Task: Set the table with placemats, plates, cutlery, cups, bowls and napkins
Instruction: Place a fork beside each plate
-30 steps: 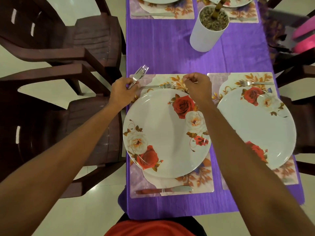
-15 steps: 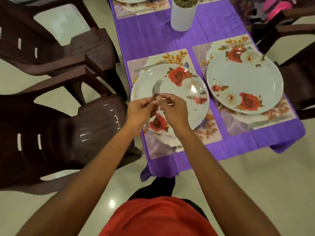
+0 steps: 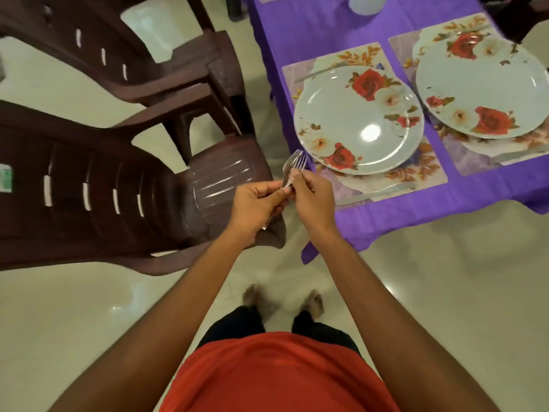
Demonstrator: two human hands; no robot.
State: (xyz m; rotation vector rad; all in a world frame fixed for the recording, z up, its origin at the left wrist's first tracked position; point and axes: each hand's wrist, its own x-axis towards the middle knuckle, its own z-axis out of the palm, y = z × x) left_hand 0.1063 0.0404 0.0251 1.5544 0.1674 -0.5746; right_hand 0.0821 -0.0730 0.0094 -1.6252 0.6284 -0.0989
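Observation:
My left hand (image 3: 258,202) grips a bundle of silver forks (image 3: 293,163), tines pointing up, over the seat of a brown chair. My right hand (image 3: 312,197) pinches the same forks from the right side. Up and to the right, a white rose-patterned plate (image 3: 356,120) lies on a floral placemat (image 3: 427,171) on the purple tablecloth (image 3: 323,28). A fork (image 3: 320,71) lies on the mat beyond that plate and a knife (image 3: 377,193) on its near edge. A second rose plate (image 3: 478,87) sits on its own mat to the right.
Two brown plastic chairs (image 3: 124,185) stand at the left, close to the table's edge. A white pot (image 3: 367,3) shows at the top edge. Pale tiled floor (image 3: 445,278) surrounds my feet below.
My hands pulled back from the table after a fork was left beyond the plate. Both now hold the remaining forks over the chair, and the view has shifted left and away from the table.

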